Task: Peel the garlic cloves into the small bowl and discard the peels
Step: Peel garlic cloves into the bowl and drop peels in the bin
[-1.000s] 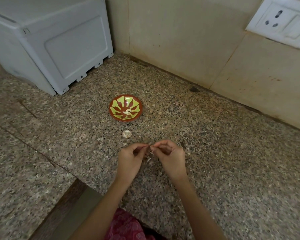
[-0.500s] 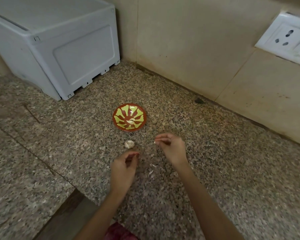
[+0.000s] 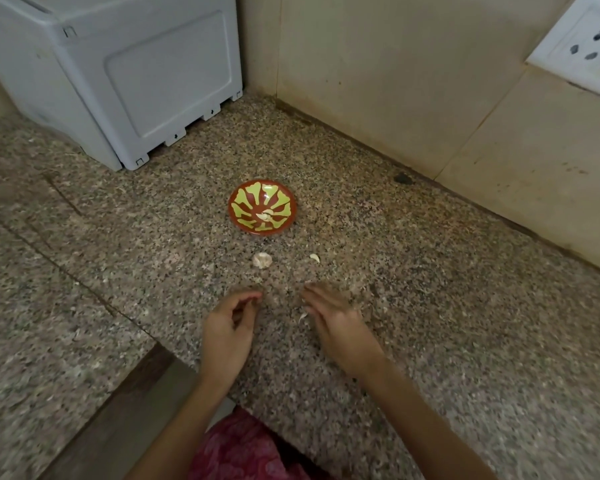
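Observation:
A small red bowl [image 3: 237, 201] with a yellow-green pattern stands on the granite counter and holds a few peeled cloves [image 3: 266, 216]. In front of it lies a lump of unpeeled garlic [image 3: 262, 260], and a single pale clove [image 3: 314, 258] lies to its right. My left hand [image 3: 227, 332] hovers below the lump with its fingers curled and thumb tip near the forefinger; anything pinched there is hidden. My right hand [image 3: 338, 323] is blurred, with its fingers stretched flat towards the counter. A scrap of peel [image 3: 302, 318] lies by its fingers.
A large grey plastic box [image 3: 136, 74] stands at the back left against the corner. Tiled walls close the back and right, with a white socket plate [image 3: 582, 46] at the upper right. The counter's front edge [image 3: 174, 355] drops off near my left wrist.
My hands have parted. The right hand, which pinched a clove half a second ago, now has straight fingers and has drawn back; a clove now lies right of the garlic lump.

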